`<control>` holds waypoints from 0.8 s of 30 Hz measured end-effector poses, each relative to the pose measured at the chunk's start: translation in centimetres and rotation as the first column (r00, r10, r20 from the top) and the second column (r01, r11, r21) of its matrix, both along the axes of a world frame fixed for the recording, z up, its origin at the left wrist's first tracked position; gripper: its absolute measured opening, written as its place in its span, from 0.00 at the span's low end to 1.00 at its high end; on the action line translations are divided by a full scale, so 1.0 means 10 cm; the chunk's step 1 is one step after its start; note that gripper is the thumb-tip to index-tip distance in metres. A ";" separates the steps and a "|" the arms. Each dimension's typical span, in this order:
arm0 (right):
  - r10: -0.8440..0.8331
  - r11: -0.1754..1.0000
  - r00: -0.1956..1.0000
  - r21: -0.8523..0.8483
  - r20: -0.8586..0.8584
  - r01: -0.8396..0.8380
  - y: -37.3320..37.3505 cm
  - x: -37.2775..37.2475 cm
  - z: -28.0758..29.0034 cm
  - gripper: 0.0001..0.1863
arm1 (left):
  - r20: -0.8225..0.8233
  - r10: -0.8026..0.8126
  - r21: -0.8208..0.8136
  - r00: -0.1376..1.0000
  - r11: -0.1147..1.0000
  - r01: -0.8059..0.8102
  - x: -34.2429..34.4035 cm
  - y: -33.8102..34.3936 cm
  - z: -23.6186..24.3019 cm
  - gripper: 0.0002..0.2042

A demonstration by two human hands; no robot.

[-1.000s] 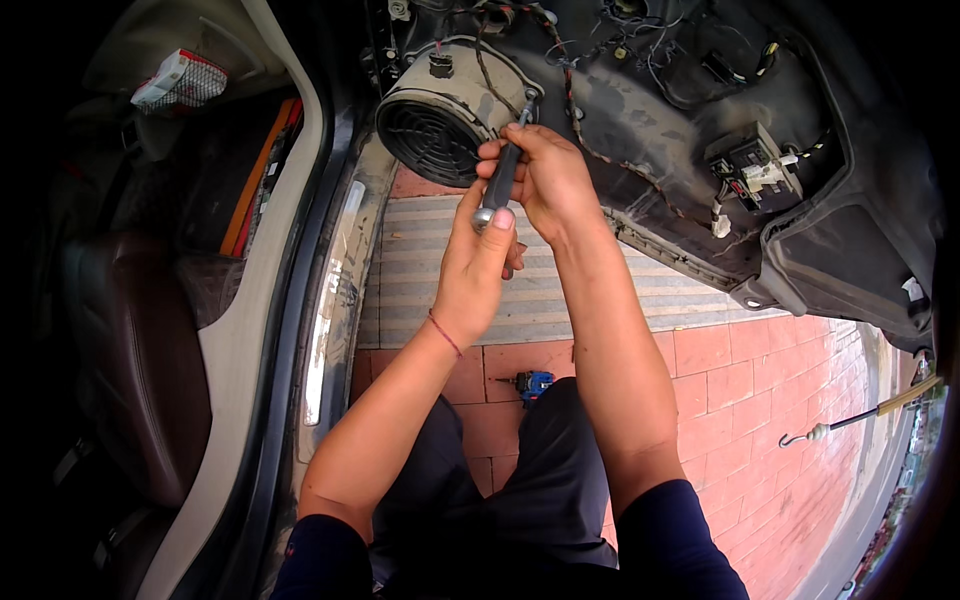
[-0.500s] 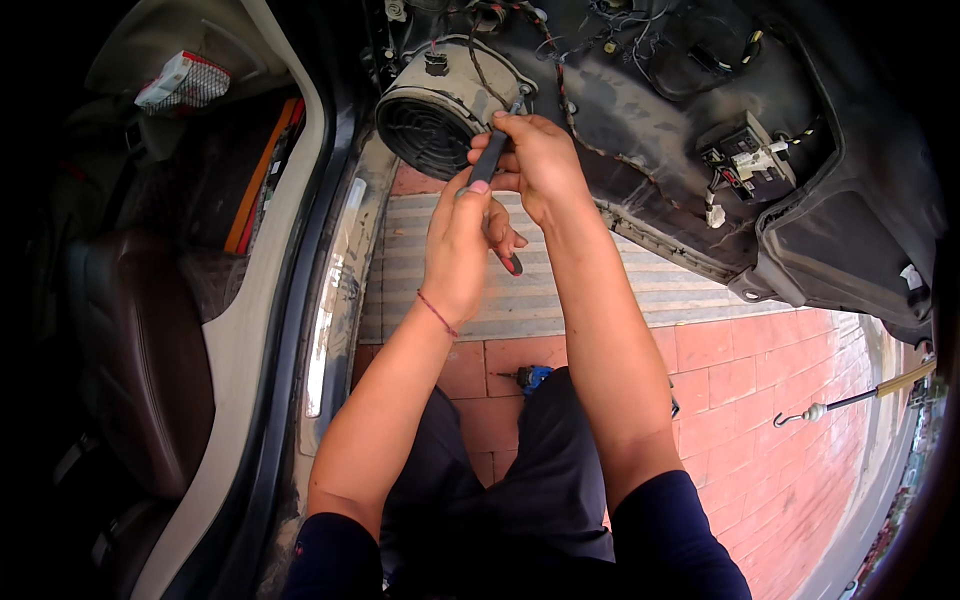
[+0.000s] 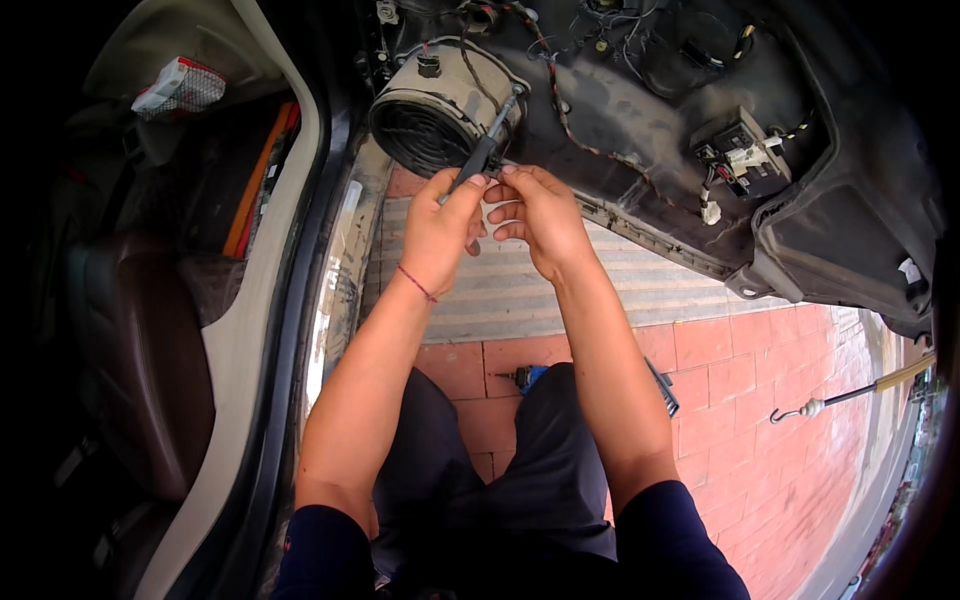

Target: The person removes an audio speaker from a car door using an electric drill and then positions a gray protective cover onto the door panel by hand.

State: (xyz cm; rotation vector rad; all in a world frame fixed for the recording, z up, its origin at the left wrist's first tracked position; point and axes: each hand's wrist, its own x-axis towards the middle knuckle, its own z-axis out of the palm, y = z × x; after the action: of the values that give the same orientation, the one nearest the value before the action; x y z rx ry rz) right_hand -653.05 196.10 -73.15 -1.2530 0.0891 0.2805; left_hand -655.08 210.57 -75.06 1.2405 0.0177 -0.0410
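The left hand (image 3: 437,235) is closed around the lower end of a slim black-handled tool with a grey metal shaft (image 3: 480,155), its thumb laid along the handle. The tool slants upward to the right, its far end at the rim of a round, beige speaker housing with a black ribbed front (image 3: 455,85); whether the tip touches cannot be told. The right hand (image 3: 543,215) lies just beside, fingers loosely curled and thumb near the forefinger; whether it grips anything cannot be told. A dark wiring harness with reddish sections (image 3: 556,90) crosses the black inner door surface (image 3: 625,125) to the right of the housing. Below, a blue power tool (image 3: 534,376) rests on red paving tiles (image 3: 715,395).
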 end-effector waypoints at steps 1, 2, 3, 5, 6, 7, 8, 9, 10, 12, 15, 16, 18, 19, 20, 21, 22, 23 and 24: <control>-0.003 1.000 1.000 0.008 0.003 0.003 -0.01 -0.03 0.00 0.11 | 0.001 -0.008 -0.050 1.000 0.999 0.008 0.00 -0.02 0.01 0.13; -0.005 1.000 1.000 0.016 0.006 0.005 -0.02 -0.05 -0.02 0.11 | 0.002 -0.015 -0.100 1.000 0.995 0.015 0.00 -0.03 0.03 0.12; -0.007 1.000 1.000 0.017 0.005 0.007 -0.03 -0.07 -0.04 0.11 | 0.003 -0.021 -0.150 1.000 0.989 0.022 -0.01 -0.05 0.04 0.12; -0.015 0.999 1.000 0.029 0.016 0.014 -0.06 -0.08 -0.04 0.11 | 0.000 -0.028 -0.155 1.000 0.987 0.028 -0.01 -0.06 0.05 0.13; -0.020 0.999 0.999 0.027 0.029 0.020 -0.06 -0.09 -0.03 0.11 | -0.002 -0.031 -0.158 1.000 0.987 0.030 -0.01 -0.06 0.06 0.13; -0.025 0.999 0.999 0.025 0.040 0.024 -0.06 -0.10 -0.02 0.12 | -0.014 -0.043 -0.192 0.999 0.981 0.039 -0.01 -0.05 0.06 0.13; -0.028 0.999 0.998 0.023 0.052 0.027 -0.05 -0.10 -0.02 0.12 | -0.026 -0.054 -0.227 0.998 0.973 0.047 0.00 -0.04 0.06 0.13; -0.046 0.999 0.997 0.023 0.069 0.044 -0.03 -0.11 -0.02 0.12 | -0.037 -0.066 -0.261 0.997 0.964 0.054 -0.01 -0.02 0.06 0.14; -0.065 0.998 0.994 0.021 0.089 0.063 -0.02 -0.10 -0.02 0.13 | -0.045 -0.084 -0.288 0.995 0.955 0.067 -0.01 -0.02 0.09 0.14; -0.073 0.997 0.990 0.025 0.121 0.071 0.00 -0.08 -0.02 0.14 | -0.058 -0.119 -0.340 0.991 0.936 0.092 -0.02 -0.03 0.14 0.15; -0.021 0.998 0.990 0.055 0.136 0.014 0.05 0.00 0.04 0.16 | 0.026 -0.016 -0.055 1.000 0.998 0.018 -0.05 -0.11 0.11 0.16; 0.007 0.997 0.991 0.074 0.130 -0.017 0.07 0.03 0.07 0.17 | 0.034 -0.018 -0.159 0.999 0.987 0.023 -0.04 -0.11 0.09 0.16; 0.011 0.997 0.993 0.078 0.116 -0.020 0.13 0.12 0.12 0.17 | 0.051 -0.019 -0.361 0.999 0.932 0.036 -0.03 -0.10 0.03 0.15; -0.013 0.998 0.994 0.060 0.106 0.007 0.16 0.17 0.13 0.17 | 0.047 -0.017 -0.390 0.999 0.920 0.034 -0.04 -0.11 0.04 0.14; -0.038 0.999 0.995 0.041 0.097 0.034 0.18 0.20 0.14 0.18 | 0.044 -0.014 -0.419 0.999 0.908 0.031 -0.06 -0.12 0.04 0.14; -0.046 0.998 0.995 0.056 0.093 0.041 0.19 0.21 0.14 0.18 | 0.041 -0.013 -0.447 0.999 0.894 0.029 -0.07 -0.13 0.05 0.13; -0.056 0.996 0.995 0.069 0.088 0.050 0.20 0.22 0.14 0.18 | 0.030 0.024 -0.389 0.999 0.921 -0.010 -0.08 -0.13 0.07 0.13; -0.067 0.995 0.994 0.081 0.084 0.060 0.21 0.23 0.14 0.18 | 0.021 0.060 -0.329 0.998 0.943 -0.049 -0.09 -0.13 0.09 0.13; -0.075 0.995 0.994 0.079 0.079 0.068 0.23 0.24 0.13 0.18 | 0.016 0.095 -0.267 0.995 0.960 -0.088 -0.09 -0.14 0.10 0.13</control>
State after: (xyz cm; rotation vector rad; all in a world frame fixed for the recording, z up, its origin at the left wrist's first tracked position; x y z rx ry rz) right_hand -650.67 198.41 -71.84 -1.1815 0.0525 0.1689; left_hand -655.98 209.20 -74.03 0.9693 0.0437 0.0536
